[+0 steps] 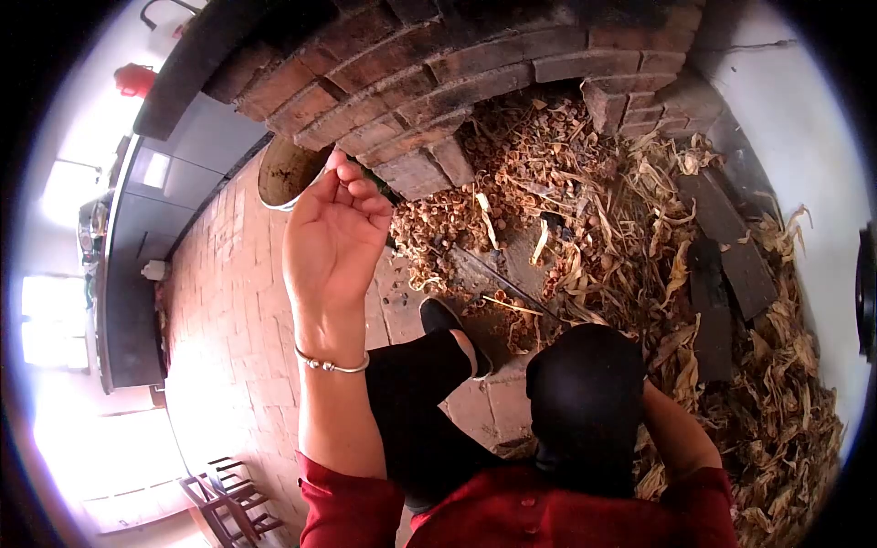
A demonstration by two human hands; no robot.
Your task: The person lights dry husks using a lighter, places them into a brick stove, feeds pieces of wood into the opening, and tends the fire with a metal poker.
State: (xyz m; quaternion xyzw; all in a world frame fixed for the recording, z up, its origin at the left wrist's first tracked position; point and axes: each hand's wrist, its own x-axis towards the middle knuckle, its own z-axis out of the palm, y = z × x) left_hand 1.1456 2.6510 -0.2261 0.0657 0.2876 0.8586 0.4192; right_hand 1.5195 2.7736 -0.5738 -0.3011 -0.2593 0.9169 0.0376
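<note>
My left hand (338, 215) is raised palm up, with a bracelet on its wrist. Its fingers are curled in and the thumb is close to the index fingertip; anything between those tips is too small to make out. Just beyond the fingertips stands a bucket (272, 178) with a stained inside, against the brick stove (393, 100). Behind my bent right knee (585, 384) my right hand is hidden; only the forearm (676, 429) shows. A thin dark rod (502, 280) lies over the litter and runs toward that knee.
Dry husks (676, 247) and shells (429, 228) fill the stove's arch and spread along the white wall (795, 119). Dark boards (731, 247) lie among them. Cabinets (146, 228) line the left side, with wooden stools (233, 502) at the lower left.
</note>
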